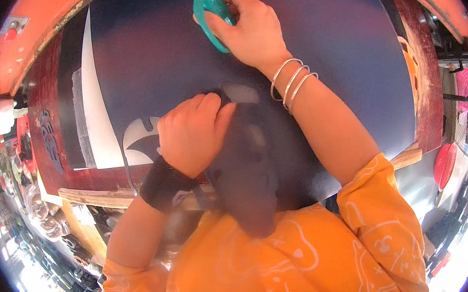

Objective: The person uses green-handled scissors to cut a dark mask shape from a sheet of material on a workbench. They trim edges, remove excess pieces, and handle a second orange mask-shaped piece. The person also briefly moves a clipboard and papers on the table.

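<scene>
My right hand (253,26) grips a teal tool (211,14) on the far dark sheet (339,68). My left hand (192,132), curled, pinches a dark floppy piece (247,167) near me.

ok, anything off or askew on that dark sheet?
A dark blurred shape close to the camera hides the sheet's near edge. Otherwise nothing stands out: sheet lies flat, right hand grips a teal tool, left hand presses down.
</scene>
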Motion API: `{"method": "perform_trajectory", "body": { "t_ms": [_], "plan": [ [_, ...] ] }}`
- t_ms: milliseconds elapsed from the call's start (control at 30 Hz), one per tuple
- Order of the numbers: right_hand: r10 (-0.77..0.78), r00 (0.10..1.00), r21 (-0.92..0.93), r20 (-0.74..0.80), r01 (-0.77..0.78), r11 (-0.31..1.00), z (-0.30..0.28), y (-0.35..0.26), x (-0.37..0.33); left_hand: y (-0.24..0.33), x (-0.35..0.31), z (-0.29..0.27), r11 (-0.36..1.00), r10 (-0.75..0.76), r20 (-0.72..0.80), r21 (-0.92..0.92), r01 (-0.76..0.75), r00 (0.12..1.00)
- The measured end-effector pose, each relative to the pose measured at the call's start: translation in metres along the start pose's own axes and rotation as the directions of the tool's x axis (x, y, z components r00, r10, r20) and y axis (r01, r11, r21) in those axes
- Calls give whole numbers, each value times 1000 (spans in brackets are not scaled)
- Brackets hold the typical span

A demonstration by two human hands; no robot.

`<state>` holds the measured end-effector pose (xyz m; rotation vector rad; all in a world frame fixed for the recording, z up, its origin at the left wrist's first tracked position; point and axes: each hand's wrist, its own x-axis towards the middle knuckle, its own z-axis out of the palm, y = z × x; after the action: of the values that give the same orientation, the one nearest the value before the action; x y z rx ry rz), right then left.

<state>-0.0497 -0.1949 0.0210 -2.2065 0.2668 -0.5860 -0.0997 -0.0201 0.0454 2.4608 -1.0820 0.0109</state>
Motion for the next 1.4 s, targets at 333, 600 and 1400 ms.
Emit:
{"method": "perform_trajectory", "body": {
  "t_ms": [333, 600, 1400],
  "plan": [
    [171, 980, 538, 104, -200, 819, -17, 2, -4, -25, 5, -14, 371, -356, 372, -786, 495, 857],
    [150, 930, 525, 337, -318, 790, -90, -4, -77, -35, 22, -16, -99, -351, 463, -883, 460, 814],
    [400, 60, -388, 914, 413, 824, -114, -83, 61, -72, 48, -18, 546, -27, 224, -813, 202, 974]
  ]
}}
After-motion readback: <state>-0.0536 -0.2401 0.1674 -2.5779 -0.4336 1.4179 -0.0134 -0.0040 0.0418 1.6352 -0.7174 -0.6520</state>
